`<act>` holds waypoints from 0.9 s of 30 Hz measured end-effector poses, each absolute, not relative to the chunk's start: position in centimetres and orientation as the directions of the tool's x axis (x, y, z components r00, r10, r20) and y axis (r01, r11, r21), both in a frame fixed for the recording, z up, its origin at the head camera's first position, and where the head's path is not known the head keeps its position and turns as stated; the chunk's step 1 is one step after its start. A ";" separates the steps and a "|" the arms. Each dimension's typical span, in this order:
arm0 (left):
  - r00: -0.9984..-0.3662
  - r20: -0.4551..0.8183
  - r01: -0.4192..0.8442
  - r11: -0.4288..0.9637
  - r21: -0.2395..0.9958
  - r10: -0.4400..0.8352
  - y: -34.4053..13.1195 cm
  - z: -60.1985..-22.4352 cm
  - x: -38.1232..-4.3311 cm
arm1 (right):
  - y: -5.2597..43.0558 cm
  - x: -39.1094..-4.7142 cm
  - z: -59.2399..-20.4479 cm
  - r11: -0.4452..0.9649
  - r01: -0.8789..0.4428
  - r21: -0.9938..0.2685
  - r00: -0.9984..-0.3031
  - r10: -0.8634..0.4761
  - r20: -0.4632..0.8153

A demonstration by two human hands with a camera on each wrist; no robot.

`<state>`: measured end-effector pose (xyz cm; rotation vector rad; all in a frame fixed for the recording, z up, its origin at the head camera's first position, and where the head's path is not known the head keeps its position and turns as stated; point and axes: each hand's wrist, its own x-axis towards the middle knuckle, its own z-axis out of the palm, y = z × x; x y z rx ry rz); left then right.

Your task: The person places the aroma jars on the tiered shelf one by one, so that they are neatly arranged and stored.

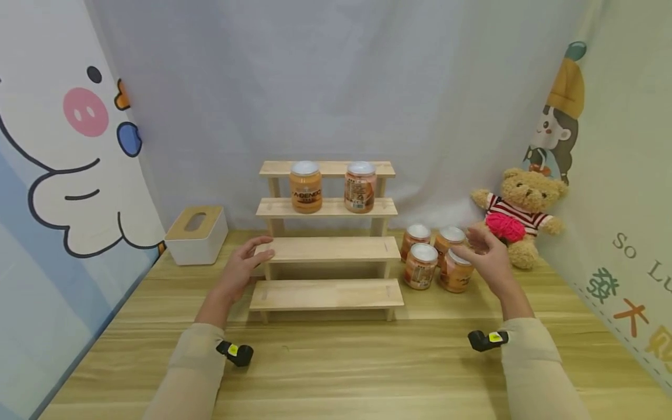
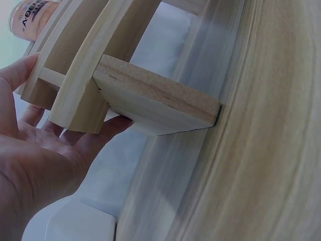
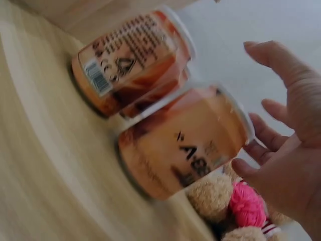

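A tiered wooden display stand [image 1: 328,248] stands on the table, with two orange jars with pale lids, a left one [image 1: 306,189] and a right one [image 1: 360,189], on an upper tier. My left hand [image 1: 242,269] holds the left end of one of its lower tiers; in the left wrist view its fingers lie around the board's end. To the right of the stand, several more such jars [image 1: 420,269] are grouped on the table. Over the right-hand jars hovers my right hand [image 1: 489,256], fingers spread and bent. In the right wrist view its fingertips come close to the lid of the nearest jar [image 3: 185,143].
A white tissue box with a wooden top [image 1: 196,236] sits left of the stand. A teddy bear [image 1: 525,210] with pink yarn leans at the right, behind the jars. A pale curtain [image 1: 336,81] hangs at the back, with printed panels at both sides.
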<state>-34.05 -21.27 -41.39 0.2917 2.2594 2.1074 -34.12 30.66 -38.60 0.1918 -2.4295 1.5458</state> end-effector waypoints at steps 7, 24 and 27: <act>-0.981 0.106 0.115 0.051 0.992 0.163 -21.3 -41.4 -34.0 | 32.2 -34.4 -40.6 0.419 -0.167 -0.893 -0.984 -0.008 0.180; -0.981 0.107 0.118 0.057 0.991 0.160 -21.3 -41.5 -34.2 | 32.7 -35.3 -43.4 0.340 -0.182 -0.923 -0.983 -0.099 0.157; -0.981 0.106 0.117 0.059 0.991 0.162 -21.3 -41.6 -34.2 | 32.7 -35.2 -43.4 0.332 -0.199 -0.922 -0.979 -0.103 0.175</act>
